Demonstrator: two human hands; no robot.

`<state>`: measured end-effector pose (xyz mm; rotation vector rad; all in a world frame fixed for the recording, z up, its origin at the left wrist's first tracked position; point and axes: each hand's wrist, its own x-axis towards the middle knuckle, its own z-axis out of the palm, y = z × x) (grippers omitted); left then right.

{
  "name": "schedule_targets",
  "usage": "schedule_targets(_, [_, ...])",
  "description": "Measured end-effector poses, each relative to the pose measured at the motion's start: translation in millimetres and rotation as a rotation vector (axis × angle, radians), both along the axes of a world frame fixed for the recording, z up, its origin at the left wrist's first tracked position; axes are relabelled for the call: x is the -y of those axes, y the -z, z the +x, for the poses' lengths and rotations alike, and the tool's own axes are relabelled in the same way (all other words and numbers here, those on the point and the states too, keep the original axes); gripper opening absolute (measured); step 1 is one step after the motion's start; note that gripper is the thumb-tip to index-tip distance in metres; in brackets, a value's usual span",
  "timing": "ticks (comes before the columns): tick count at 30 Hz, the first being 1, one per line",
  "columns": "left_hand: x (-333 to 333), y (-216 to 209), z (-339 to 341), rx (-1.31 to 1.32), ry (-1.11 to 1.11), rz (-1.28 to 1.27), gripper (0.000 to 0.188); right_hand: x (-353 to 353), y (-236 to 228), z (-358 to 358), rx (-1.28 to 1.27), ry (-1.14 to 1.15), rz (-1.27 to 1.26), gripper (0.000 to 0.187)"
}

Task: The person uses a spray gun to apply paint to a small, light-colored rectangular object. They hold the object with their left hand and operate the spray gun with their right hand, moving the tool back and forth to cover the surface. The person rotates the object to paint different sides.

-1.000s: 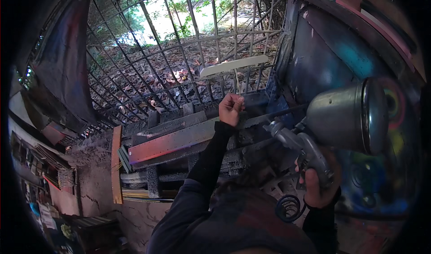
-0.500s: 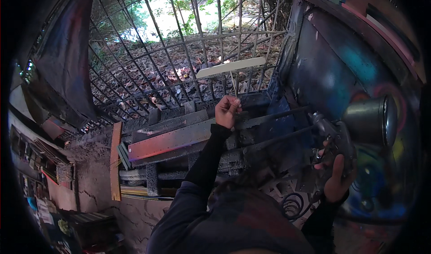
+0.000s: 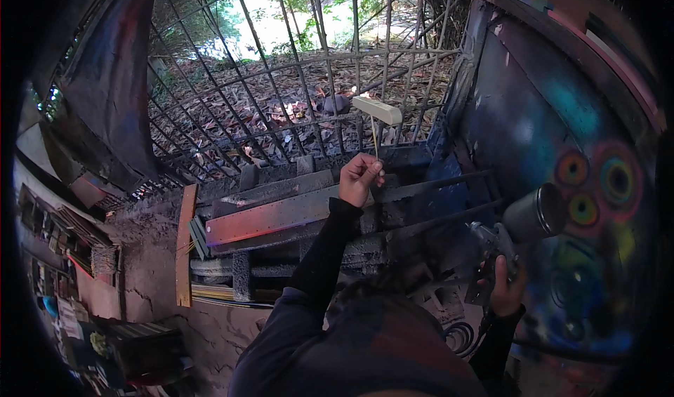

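Pinched in the fingers of my left hand (image 3: 361, 178) is a thin stick (image 3: 375, 139), held upright. On the stick's top end sits a long cream-coloured block (image 3: 378, 109), seen at a slant against the barred window. My right hand (image 3: 507, 290) wraps round the handle of a spray gun (image 3: 493, 241), whose metal cup (image 3: 537, 213) sticks out to the right. The gun's nozzle points up and to the left, apart from the block. Part of the gun's handle is hidden behind my fingers.
A drilled board (image 3: 270, 218) with a reddish left end lies on a dark, crusted rack below my left hand. Metal bars (image 3: 323, 67) stand beyond it. A paint-spattered panel (image 3: 547, 123) rises at the right. A coiled hose (image 3: 460, 337) hangs by my right forearm.
The cream block has turned on its stick, from broadside to a shortened, slanted view. My right hand has brought the spray gun leftward, and its cup has swung left and down.
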<state>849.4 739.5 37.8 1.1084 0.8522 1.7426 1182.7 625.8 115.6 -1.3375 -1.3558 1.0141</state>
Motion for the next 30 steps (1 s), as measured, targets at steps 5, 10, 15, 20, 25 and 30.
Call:
schedule_targets(5, [5, -5, 0, 0.086, 0.012, -0.039, 0.010, -2, 7, -4, 0.016, -0.075, -0.005, 0.029])
schedule_targets(10, [4, -5, 7, 0.173, 0.029, -0.115, 0.010, -4, 3, -12, -0.013, -0.079, 0.017, 0.031])
schedule_targets(15, [-10, 5, 8, 0.222, 0.064, -0.247, 0.010, -10, -41, -15, 0.007, -0.119, 0.058, 0.031])
schedule_targets(20, [-35, 28, -2, 0.220, 0.110, -0.300, 0.009, -10, -103, -21, 0.021, -0.064, 0.179, 0.033])
schedule_targets(25, [-59, 46, -13, 0.095, 0.109, -0.268, 0.008, -3, -142, -31, -0.080, 0.002, 0.229, 0.035])
schedule_targets(30, [-81, 44, -21, -0.060, 0.098, -0.140, 0.009, 3, -157, -23, -0.001, -0.058, 0.353, 0.028])
